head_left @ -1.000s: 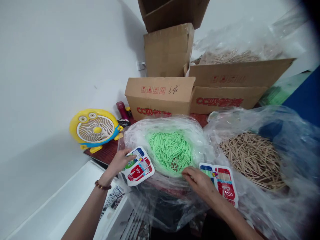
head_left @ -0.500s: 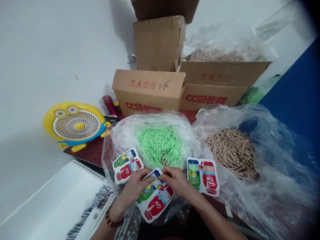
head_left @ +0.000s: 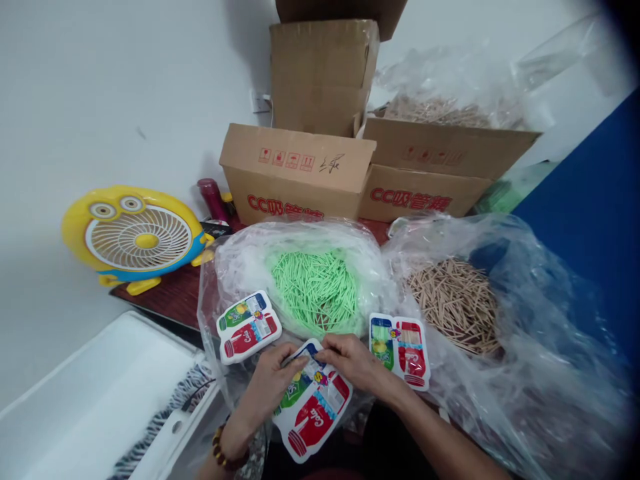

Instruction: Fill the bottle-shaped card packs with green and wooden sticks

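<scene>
Both of my hands are closed on one bottle-shaped candy packet (head_left: 316, 415) with green and red "Cola" printing, held tilted in front of me. My left hand (head_left: 273, 380) pinches its upper left edge, thumb on top. The fingers of my right hand (head_left: 350, 360) pinch the top right part. A second packet (head_left: 249, 328) lies left of my hands, and a third packet (head_left: 400, 350) lies to the right on plastic. Just beyond my hands is a heap of green candy sticks (head_left: 317, 290) in a clear plastic bag (head_left: 240, 257).
Brown sticks (head_left: 455, 303) fill another plastic bag (head_left: 520, 247) at right. Cardboard boxes (head_left: 295, 180) stand behind, one box (head_left: 425, 190) holding more sticks. A yellow fan (head_left: 145, 240) and a dark red bottle (head_left: 213, 200) are at left. A white tub (head_left: 100, 393) sits lower left.
The view has shifted slightly. The held packet sits a little lower in view, with both hands still gripping its upper end. The other packets stay lying in place.
</scene>
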{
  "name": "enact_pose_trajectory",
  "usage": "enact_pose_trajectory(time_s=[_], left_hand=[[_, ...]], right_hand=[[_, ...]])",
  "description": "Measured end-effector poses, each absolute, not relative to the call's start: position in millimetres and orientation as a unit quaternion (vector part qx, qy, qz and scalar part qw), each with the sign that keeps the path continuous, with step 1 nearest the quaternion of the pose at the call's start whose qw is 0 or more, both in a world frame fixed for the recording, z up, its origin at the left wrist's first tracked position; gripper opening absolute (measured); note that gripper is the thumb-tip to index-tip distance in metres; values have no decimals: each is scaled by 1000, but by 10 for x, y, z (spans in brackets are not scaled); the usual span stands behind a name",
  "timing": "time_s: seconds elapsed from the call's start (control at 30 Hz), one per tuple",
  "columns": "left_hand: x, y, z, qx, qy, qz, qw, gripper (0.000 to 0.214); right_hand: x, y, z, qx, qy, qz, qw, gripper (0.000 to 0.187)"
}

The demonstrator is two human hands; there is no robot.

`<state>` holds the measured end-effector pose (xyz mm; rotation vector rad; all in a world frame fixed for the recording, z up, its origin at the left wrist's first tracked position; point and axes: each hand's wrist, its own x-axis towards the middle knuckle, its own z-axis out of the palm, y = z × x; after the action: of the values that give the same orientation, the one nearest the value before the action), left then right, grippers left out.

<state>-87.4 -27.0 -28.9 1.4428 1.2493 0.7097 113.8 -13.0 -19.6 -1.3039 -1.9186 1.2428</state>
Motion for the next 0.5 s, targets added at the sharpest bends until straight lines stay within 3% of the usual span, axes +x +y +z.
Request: enact_pose_trajectory(time_s=[0.23,0.33,0.4,0.5], left_hand=[[-878,-283,-270,672,507,279,463,34],[-888,-276,-292,677,501,273,465,34],[-887,-278,-302,680,495,267,470,33],[-884,-296,-304,691,482,256,474,33]], right_hand=[[1305,24,-109,-487,-756,395,187,38],[1460,280,40,-533,-817,178,133,29],[1525,453,95,-523,-851,29,44,21],[1546,631,84,-451,-888,-74,-49,18]])
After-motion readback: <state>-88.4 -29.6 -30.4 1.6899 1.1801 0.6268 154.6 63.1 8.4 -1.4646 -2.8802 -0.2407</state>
